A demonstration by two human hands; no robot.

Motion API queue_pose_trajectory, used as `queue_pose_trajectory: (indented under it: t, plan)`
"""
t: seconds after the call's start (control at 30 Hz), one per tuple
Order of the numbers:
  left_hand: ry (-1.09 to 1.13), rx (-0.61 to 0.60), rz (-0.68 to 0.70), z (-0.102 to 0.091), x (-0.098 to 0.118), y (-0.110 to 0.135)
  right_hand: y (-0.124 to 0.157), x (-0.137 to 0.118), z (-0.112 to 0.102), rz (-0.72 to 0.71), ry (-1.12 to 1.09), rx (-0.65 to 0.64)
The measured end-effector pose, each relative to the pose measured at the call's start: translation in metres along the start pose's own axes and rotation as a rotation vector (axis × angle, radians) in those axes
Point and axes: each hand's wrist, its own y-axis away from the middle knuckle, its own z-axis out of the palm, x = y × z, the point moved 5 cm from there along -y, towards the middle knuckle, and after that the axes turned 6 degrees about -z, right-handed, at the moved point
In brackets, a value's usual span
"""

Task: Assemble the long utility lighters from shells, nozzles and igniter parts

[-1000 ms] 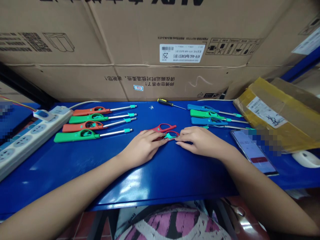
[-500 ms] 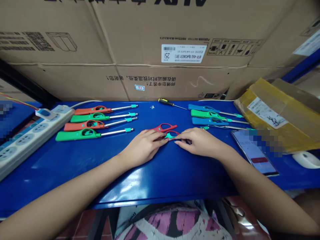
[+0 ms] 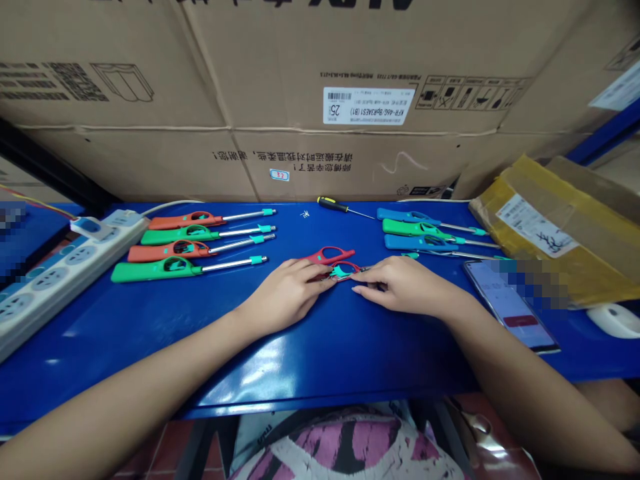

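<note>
A red lighter half (image 3: 330, 255) lies open on the blue table (image 3: 150, 320), with a second red piece holding a teal trigger (image 3: 343, 271) just in front of it. My left hand (image 3: 287, 293) rests palm down, fingers curled onto the left end of that piece. My right hand (image 3: 405, 283) lies to its right, fingers pinched on its thin metal end. What lies under both palms is hidden.
Several finished red and green lighters (image 3: 185, 243) lie in a row at the left, blue and green ones (image 3: 425, 233) at the right. A screwdriver (image 3: 343, 207) lies at the back. A power strip (image 3: 60, 270), phone (image 3: 510, 303), yellow parcel (image 3: 555, 227) and cardboard boxes (image 3: 320, 100) surround the table.
Hardly anything moved. My right hand shifted slightly along the piece; the left hand stayed put.
</note>
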Motion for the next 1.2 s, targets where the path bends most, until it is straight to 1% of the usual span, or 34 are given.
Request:
queue_pose_trajectory:
  t: [0.13,0.23,0.43,0.63,0.8,0.93,1.1,1.2]
  plan:
    - [-0.007,-0.012,0.000,0.000,0.000,0.000,-0.001,-0.004,0.001,-0.034,0.082,-0.008]
    - [-0.016,-0.008,-0.001,-0.001,0.000,0.000,0.000,-0.006,-0.001,-0.053,0.138,0.010]
    - [-0.028,-0.014,0.009,-0.001,0.000,0.000,0.002,-0.004,-0.006,-0.040,0.080,0.071]
    - [-0.020,-0.015,0.006,0.000,-0.001,0.002,0.001,-0.001,-0.004,0.055,-0.040,0.002]
    - [-0.011,-0.009,0.006,-0.002,0.000,0.001,0.002,0.004,-0.009,0.098,-0.068,0.007]
    - [-0.002,-0.015,0.012,-0.003,0.000,0.001,0.002,0.004,-0.009,0.085,-0.046,0.000]
    - [0.013,-0.025,0.009,-0.004,0.000,0.001,0.002,0.004,-0.008,0.059,-0.036,0.060]
    - [0.023,-0.026,0.007,-0.003,0.000,0.001,0.002,0.004,-0.008,0.048,-0.033,0.058]
